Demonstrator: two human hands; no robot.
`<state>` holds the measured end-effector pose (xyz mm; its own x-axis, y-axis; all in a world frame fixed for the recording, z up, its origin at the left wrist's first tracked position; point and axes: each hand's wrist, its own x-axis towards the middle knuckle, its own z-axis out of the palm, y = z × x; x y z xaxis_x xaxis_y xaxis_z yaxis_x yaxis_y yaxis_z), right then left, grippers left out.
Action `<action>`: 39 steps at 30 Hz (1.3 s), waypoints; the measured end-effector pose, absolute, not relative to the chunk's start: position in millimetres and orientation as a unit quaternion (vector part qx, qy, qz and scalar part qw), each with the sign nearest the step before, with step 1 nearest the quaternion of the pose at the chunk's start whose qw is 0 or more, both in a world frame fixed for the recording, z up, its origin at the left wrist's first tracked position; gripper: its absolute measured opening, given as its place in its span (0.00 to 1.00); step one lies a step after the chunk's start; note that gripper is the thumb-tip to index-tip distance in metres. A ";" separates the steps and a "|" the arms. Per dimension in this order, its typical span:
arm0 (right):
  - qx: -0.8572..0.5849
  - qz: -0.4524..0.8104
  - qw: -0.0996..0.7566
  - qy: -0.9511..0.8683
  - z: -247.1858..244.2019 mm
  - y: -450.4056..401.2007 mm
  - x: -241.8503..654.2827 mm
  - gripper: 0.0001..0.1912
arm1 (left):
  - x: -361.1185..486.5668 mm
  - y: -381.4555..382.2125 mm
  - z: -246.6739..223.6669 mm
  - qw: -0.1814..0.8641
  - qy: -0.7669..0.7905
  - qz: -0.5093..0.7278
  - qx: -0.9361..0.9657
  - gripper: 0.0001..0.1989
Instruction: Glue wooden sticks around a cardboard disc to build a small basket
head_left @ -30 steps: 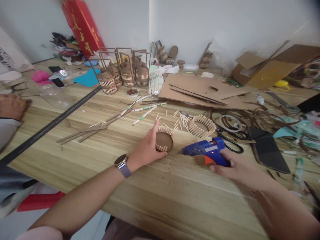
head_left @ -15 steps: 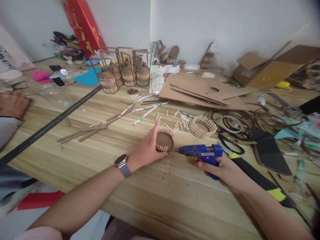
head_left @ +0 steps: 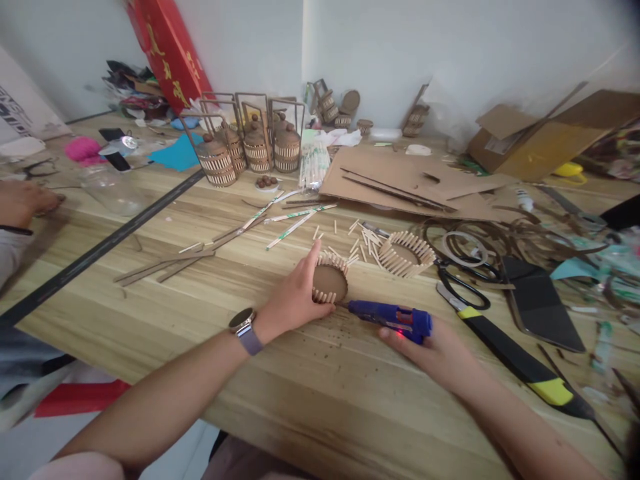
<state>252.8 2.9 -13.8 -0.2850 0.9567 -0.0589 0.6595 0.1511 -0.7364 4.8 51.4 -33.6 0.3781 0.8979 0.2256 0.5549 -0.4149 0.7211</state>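
Observation:
My left hand (head_left: 300,288) grips the left side of a small round cardboard basket base (head_left: 330,283), its rim set with short wooden sticks. The thumb presses along its near edge. In my right hand (head_left: 430,353) is a blue hot glue gun (head_left: 387,317) with a small red light lit. Its nozzle points left and meets or nearly meets the base's lower right edge, close to my left thumb. Behind the base lie several loose short sticks (head_left: 370,243). A second ring of sticks (head_left: 407,254) sits to the right of them.
Scissors (head_left: 463,287), a black-and-yellow-handled cutter (head_left: 505,353) and a dark phone (head_left: 543,303) lie right. Finished small baskets (head_left: 257,150) stand behind, beside cardboard sheets (head_left: 395,180). Brown strips (head_left: 170,262) lie left. Another person's hand (head_left: 25,203) rests at the far left.
The glue gun has rolled in my right hand, its body turning flatter, and its nozzle has come slightly left and down toward the base. My left hand stays put. The other person's hand has shifted.

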 end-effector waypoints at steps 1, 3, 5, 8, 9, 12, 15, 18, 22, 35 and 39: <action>-0.557 0.337 0.215 -0.728 -13.5 2.7 252.1 0.20 | 4.7 51.4 -33.6 0.280 0.464 0.309 0.781 0.60; -0.557 0.332 0.212 -0.731 -13.0 2.5 250.7 0.19 | 4.5 51.5 -33.8 0.283 0.464 0.311 0.780 0.60; -0.560 0.326 0.210 -0.732 -12.7 2.3 249.5 0.19 | 4.5 51.6 -34.1 0.284 0.462 0.314 0.780 0.59; -0.572 0.317 0.206 -0.728 -12.2 2.1 248.3 0.18 | 4.7 51.8 -34.3 0.282 0.458 0.317 0.781 0.58; -0.574 0.316 0.204 -0.727 -12.0 2.0 248.1 0.18 | 4.8 51.8 -34.2 0.282 0.458 0.316 0.781 0.58; -0.578 0.316 0.196 -0.726 -11.6 1.7 247.6 0.19 | 4.8 51.8 -33.8 0.285 0.461 0.312 0.780 0.58; -0.579 0.311 0.194 -0.728 -12.7 1.6 247.8 0.19 | 4.5 51.8 -33.9 0.286 0.458 0.314 0.781 0.59; -0.577 0.301 0.189 -0.735 -14.4 1.6 248.4 0.19 | 4.3 51.8 -34.1 0.289 0.454 0.317 0.781 0.58; -0.570 0.300 0.194 -0.740 -14.2 1.4 248.6 0.18 | 4.1 51.7 -33.8 0.291 0.458 0.316 0.778 0.58; -0.572 0.278 0.199 -0.745 -15.6 0.1 248.0 0.16 | 4.6 50.9 -31.2 0.289 0.459 0.311 0.781 0.58; -0.571 0.275 0.192 -0.749 -14.5 -0.6 247.5 0.16 | 4.5 51.1 -31.8 0.289 0.464 0.304 0.780 0.58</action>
<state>247.5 -0.6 -14.5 -0.2749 0.9611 -0.0271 0.7498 0.1966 -0.6318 4.5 51.1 -31.8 0.3842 0.9001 0.2054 0.5495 -0.4017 0.7326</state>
